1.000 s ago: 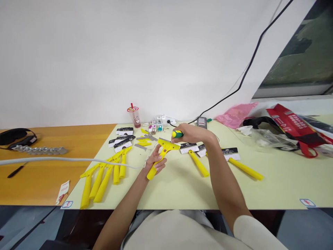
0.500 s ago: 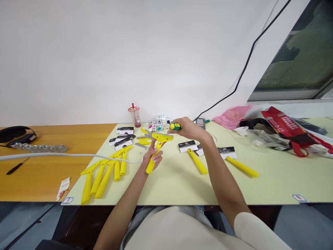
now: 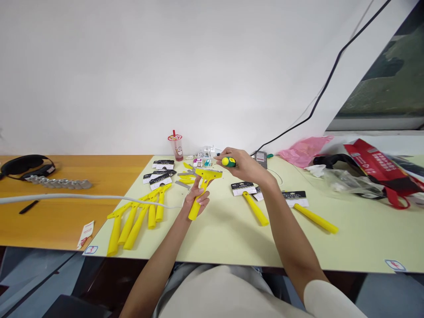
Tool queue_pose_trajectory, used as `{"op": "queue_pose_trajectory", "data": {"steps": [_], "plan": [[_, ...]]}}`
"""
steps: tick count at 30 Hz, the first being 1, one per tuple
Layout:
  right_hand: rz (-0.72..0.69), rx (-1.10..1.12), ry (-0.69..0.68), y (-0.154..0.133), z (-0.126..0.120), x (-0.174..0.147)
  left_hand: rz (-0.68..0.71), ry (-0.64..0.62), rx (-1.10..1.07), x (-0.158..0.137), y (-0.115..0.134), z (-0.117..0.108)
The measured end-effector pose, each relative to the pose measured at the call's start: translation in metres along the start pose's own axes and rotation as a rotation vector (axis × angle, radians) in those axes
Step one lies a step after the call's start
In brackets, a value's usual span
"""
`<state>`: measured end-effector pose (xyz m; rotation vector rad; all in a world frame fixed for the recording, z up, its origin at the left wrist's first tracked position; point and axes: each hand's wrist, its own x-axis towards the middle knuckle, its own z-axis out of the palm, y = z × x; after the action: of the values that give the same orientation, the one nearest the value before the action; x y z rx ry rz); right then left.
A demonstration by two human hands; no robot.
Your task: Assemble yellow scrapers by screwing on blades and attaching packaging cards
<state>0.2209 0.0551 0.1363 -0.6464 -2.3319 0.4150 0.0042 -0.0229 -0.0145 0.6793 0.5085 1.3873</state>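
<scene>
As I look down over the bench (image 3: 225,240) from afar, the yellow scraper (image 3: 205,179) is at the middle of my clock face, raised in front of the person's body at six. The left hand (image 3: 195,199) grasps it, fingers wrapped round the handle, the wide head tilted up toward one o'clock with a pale metal strip along its far edge. At two, the right hand (image 3: 243,164) is closed on a green-and-yellow tool (image 3: 228,162), its butt facing me. The shaft is hidden from this angle, so I cannot tell whether any tip meets the scraper.

I judge the scraper light and stiff, its plastic smooth enough to twist in a loose hold, so I would grip it low on the handle and leave the strip alone, which may be sharp.

Around it, a fan of yellow handles (image 3: 134,223) lies at eight, black-and-white cards (image 3: 160,181) between nine and ten, a lidded cup (image 3: 178,150) near eleven, and carded yellow tools (image 3: 255,211) at four.
</scene>
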Motion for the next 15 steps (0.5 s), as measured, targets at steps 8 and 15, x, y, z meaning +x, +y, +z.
{"op": "queue_pose_trajectory", "data": {"steps": [8, 15], "plan": [[-0.047, 0.062, -0.076, -0.009, 0.004, 0.004, 0.005, -0.052, -0.068, 0.004, -0.006, -0.006], [0.002, 0.009, -0.124, -0.012, 0.009, 0.004, 0.011, -0.076, -0.120, 0.003, -0.005, -0.006]]}}
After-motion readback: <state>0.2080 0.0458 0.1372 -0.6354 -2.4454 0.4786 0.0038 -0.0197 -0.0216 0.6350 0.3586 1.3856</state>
